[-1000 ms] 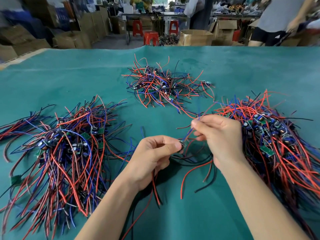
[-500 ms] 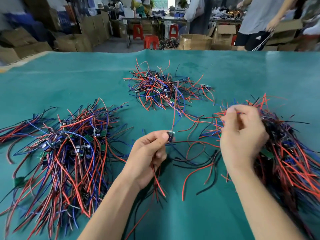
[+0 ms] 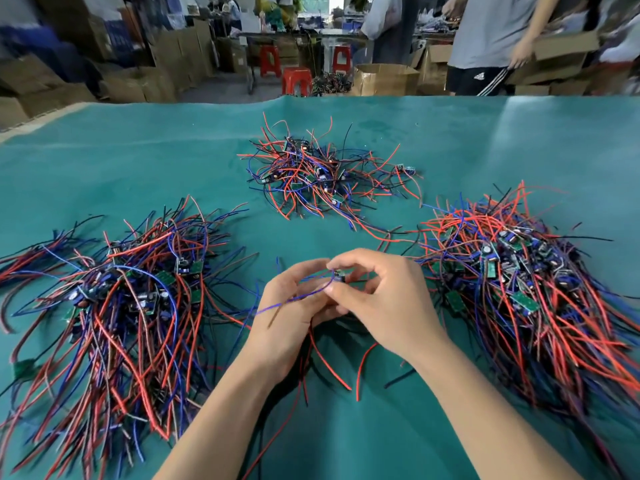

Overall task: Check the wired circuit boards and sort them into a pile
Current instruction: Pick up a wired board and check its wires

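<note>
Head view looks down on a small wired circuit board (image 3: 339,276) that I hold above the green table cover (image 3: 138,161), just in front of me and between the two near piles. My left hand (image 3: 294,306) and my right hand (image 3: 384,299) meet around it, fingers curled, the fingertips of both pinching at the board and the root of its leads. A blue wire (image 3: 294,297) from the board runs leftward across my left fingers and sticks out past the hand. Red and black leads (image 3: 329,362) hang from under my palms and trail onto the cover toward me.

To my left lies a large pile of wired boards (image 3: 131,306), its red, blue and black wires mostly combed toward me, with little green boards showing near the top. To my right lies another large pile (image 3: 519,289), thick with red wires, green boards scattered through it; its near edge comes close to my right wrist. Farther off, straight ahead, sits a smaller tangled pile (image 3: 318,174), well apart from my hands.

Beyond the far edge of the table I see red plastic stools (image 3: 296,79), an open cardboard box (image 3: 384,79) and stacked cartons (image 3: 138,81) on the left. A person in a grey shirt and dark shorts (image 3: 485,46) stands at the right, handling a carton.
</note>
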`<move>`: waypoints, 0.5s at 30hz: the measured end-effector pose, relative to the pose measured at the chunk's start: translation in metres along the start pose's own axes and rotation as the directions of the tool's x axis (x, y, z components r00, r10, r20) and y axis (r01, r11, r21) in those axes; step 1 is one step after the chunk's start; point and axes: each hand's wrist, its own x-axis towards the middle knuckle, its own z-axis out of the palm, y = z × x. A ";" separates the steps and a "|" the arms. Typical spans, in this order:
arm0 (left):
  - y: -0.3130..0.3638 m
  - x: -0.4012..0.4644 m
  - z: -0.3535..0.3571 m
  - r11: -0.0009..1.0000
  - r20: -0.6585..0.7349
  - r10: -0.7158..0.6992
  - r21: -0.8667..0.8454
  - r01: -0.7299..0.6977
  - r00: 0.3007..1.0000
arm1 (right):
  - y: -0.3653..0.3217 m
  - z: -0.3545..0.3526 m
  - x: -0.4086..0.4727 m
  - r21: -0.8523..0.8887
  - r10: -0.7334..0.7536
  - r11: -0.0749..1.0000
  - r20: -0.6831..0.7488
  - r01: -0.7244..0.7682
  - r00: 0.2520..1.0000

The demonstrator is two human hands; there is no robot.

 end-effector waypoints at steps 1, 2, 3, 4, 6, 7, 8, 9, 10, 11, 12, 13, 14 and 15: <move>0.000 0.000 0.001 1.000 -0.003 0.003 -0.002 -0.003 1.000 | 0.000 0.000 0.000 -0.009 0.014 1.000 0.008 -0.014 1.000; 0.001 0.001 0.001 1.000 0.006 0.004 0.000 -0.004 1.000 | 0.000 0.000 0.001 -0.027 0.026 0.999 0.004 -0.026 1.000; 0.001 0.001 0.001 1.000 0.024 0.004 0.001 -0.004 1.000 | 0.000 -0.001 0.002 -0.039 0.031 0.999 -0.007 -0.031 0.999; 0.002 0.000 0.002 1.000 0.053 0.003 0.004 -0.003 0.999 | 0.000 -0.001 0.002 -0.035 0.032 0.999 -0.024 -0.033 0.999; 0.002 -0.001 0.003 0.999 0.116 -0.016 0.044 0.011 0.993 | 0.000 -0.003 0.004 -0.002 0.023 1.000 -0.090 -0.023 0.996; 0.002 -0.002 0.004 0.997 0.143 -0.042 0.077 0.031 0.989 | -0.001 -0.004 0.005 0.015 0.018 1.000 -0.132 -0.016 0.991; 0.002 -0.003 0.005 0.993 0.166 -0.072 0.103 0.055 0.983 | -0.001 -0.005 0.005 0.029 0.017 1.000 -0.173 -0.012 0.985; 0.002 -0.004 0.005 0.990 0.189 -0.098 0.123 0.075 0.977 | -0.002 -0.006 0.006 0.047 0.021 0.999 -0.211 -0.011 0.977; 0.003 -0.004 0.005 0.987 0.211 -0.115 0.137 0.087 0.971 | -0.002 -0.007 0.007 0.081 0.033 0.997 -0.247 -0.013 0.969; 0.004 -0.005 0.005 0.985 0.237 -0.128 0.145 0.095 0.963 | -0.001 -0.010 0.009 0.136 0.054 0.991 -0.283 -0.015 0.958; 0.006 -0.006 0.004 0.983 0.269 -0.139 0.152 0.101 0.953 | 0.001 -0.014 0.012 0.202 0.083 0.979 -0.323 -0.017 0.943; 0.008 -0.008 0.005 0.982 0.305 -0.151 0.156 0.107 0.940 | 0.002 -0.020 0.014 0.263 0.115 0.965 -0.364 -0.016 0.924; 0.009 -0.009 0.006 0.981 0.338 -0.161 0.157 0.113 0.927 | 0.003 -0.026 0.016 0.310 0.143 0.951 -0.401 -0.013 0.905; 0.009 -0.010 0.007 0.980 0.364 -0.171 0.157 0.121 0.915 | 0.002 -0.033 0.018 0.347 0.171 0.938 -0.430 -0.013 0.886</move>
